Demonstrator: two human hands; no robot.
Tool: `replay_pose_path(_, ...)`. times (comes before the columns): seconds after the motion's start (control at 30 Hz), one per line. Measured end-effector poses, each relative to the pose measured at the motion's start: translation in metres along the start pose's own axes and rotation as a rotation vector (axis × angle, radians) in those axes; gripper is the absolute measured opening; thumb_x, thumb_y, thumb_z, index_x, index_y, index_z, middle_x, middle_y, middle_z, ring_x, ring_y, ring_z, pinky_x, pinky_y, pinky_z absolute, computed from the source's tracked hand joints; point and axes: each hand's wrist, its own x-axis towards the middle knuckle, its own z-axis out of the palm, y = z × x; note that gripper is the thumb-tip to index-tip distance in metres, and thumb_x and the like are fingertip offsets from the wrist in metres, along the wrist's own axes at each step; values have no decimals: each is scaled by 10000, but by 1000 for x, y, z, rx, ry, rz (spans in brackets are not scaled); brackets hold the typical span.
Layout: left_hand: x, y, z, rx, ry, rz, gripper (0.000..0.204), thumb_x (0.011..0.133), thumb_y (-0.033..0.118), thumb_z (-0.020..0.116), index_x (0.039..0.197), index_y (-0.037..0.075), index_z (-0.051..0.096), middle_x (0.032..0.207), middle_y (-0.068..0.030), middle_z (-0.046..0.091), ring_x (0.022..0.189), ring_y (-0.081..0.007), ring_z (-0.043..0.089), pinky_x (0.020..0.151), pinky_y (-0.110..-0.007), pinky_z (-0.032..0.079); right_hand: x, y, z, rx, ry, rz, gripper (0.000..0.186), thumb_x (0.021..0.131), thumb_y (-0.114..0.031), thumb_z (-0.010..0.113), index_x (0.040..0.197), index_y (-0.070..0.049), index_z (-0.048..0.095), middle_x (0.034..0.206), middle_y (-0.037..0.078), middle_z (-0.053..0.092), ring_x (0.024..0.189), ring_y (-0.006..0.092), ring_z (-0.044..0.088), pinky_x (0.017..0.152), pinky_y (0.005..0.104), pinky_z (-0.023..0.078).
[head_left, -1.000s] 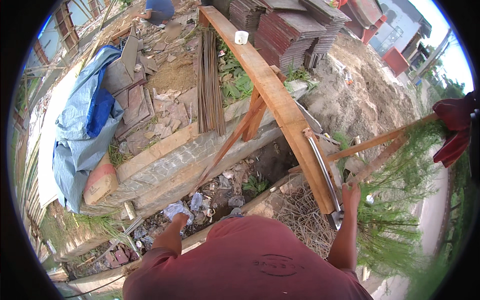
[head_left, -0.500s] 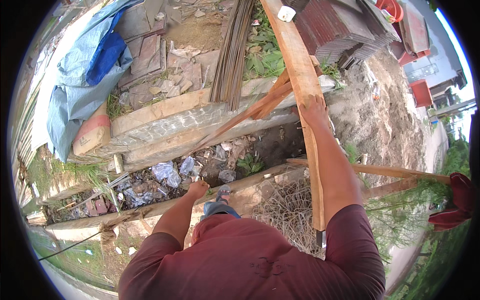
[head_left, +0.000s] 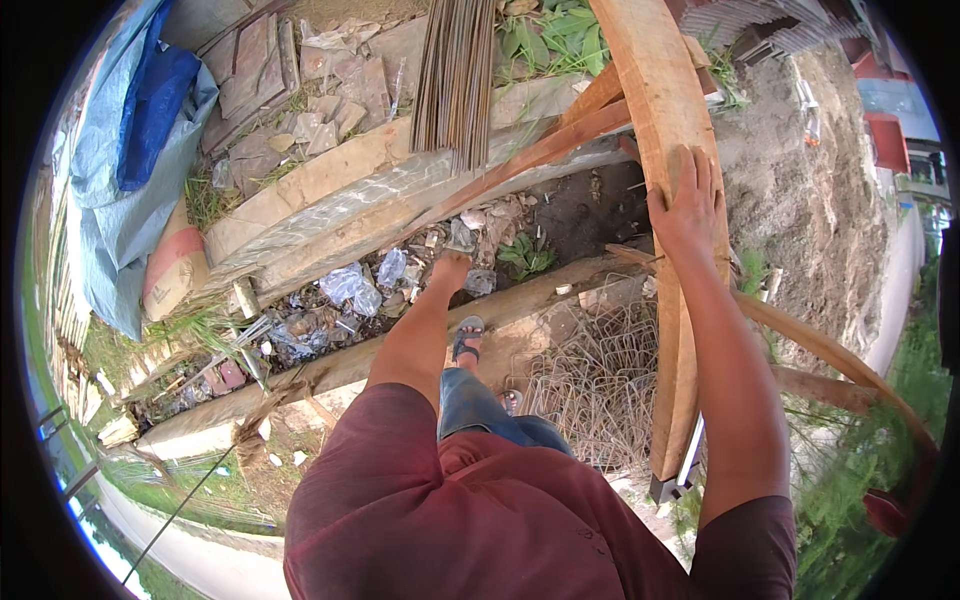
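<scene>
We're resting our right hand [head_left: 690, 212] on the plank [head_left: 672, 330], fingers [head_left: 687, 172] extended, barely parted, gripping nothing; our left hand [head_left: 452, 270] is hanging over the ditch [head_left: 588, 218], opening and hold unclear.

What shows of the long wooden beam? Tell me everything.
The beam looks like sawn, orange-brown wood with a flat top face. Its far end runs past the picture's top edge; its curve may come from the lens. The right hand lies on it, palm down. A shiny metal strip shows by its right edge, toward the near end.
</scene>
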Motion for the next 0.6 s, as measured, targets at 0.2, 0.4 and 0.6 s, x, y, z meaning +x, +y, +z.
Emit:
replay_pose_path(0.2, 91, 107, -6, -199, 294, 38, 528, 861, 352, 563, 1205, -47, 528, 1143, -299, 584, 1079, -411, 563, 937, -444, 437, 3, -2, -1, -40, 38, -60, 711, 775, -236, 638, 1406, -124, 330, 1468, 125, 306, 1364, 347, 273, 1086, 512, 252)
replay_pose_path(0.4, 104, 158, -15, -221, 444, -210, 511, 872, 329, 550, 1163, -88, 495, 1127, -309, 583, 1030, -431, 583, 879, -449, 469, 6, -1, 1, -19, 23, -21, 731, 758, -208, 650, 1405, -110, 324, 1450, 151, 321, 1353, 371, 282, 1082, 508, 249)
replay_pose_path(0.6, 138, 128, 6, -1155, 171, -420, 355, 904, 337, 537, 1089, 34, 542, 1007, -149, 602, 842, -292, 600, 772, -446, 493, 3, -7, -5, -15, -23, 2, 739, 756, -207, 651, 1403, -83, 317, 1447, 174, 315, 1357, 375, 270, 1084, 513, 233)
